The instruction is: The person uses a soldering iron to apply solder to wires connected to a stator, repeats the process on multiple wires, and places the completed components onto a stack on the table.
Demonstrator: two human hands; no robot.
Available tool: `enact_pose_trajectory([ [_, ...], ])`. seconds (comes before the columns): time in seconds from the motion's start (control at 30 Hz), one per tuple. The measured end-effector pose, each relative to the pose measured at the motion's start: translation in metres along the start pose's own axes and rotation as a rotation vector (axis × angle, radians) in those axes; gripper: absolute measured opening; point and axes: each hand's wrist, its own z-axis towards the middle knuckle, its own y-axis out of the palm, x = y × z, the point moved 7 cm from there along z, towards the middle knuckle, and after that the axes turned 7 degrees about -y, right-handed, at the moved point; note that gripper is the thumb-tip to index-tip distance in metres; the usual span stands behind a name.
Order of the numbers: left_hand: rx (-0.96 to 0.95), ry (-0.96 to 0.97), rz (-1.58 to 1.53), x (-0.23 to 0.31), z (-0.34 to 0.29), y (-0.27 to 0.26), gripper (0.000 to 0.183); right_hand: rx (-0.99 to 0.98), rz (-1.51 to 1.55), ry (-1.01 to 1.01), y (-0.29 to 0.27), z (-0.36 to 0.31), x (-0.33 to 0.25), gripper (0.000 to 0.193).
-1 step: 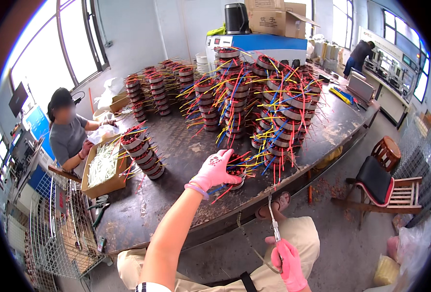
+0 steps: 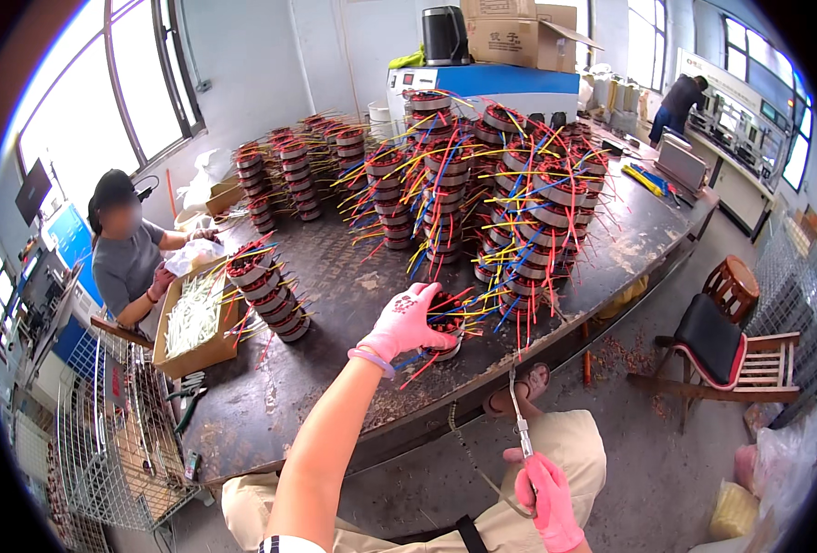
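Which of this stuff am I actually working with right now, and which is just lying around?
In use:
left hand on a wired coil
right hand holding a thin tool
coil stacks

Lying about:
box of white sleeves
kettle
cardboard box
chair
wire basket

Free dark table (image 2: pixel 335 369) surface is found at nine o'clock of the left hand (image 2: pixel 406 324). At twelve and two o'clock, passage is blocked by stacked wired coils (image 2: pixel 519 212).
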Motion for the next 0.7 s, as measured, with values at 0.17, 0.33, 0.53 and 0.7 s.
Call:
enact_pose_trajectory([
  [0.17, 0.153, 0.053, -0.11, -0.001, -0.03, -0.023, 0.101, -0.049, -0.031, 0.005, 0.0, 0.0, 0.007, 0.045],
  [0.33, 0.279, 0.123, -0.061, -0.033, -0.127, -0.068, 0.092, -0.117, -0.054, 0.017, 0.017, -0.002, 0.029, 0.039],
  [0.53, 0.251, -0.172, 0.081, -0.125, -0.239, -0.075, 0.094, -0.328, -0.114, 0.171, 0.071, -0.008, 0.042, 0.043],
  [0.7, 0.235, -0.233, 0.106, -0.164, -0.279, -0.055, 0.095, -0.397, -0.168, 0.156, 0.103, -0.006, 0.061, 0.04],
])
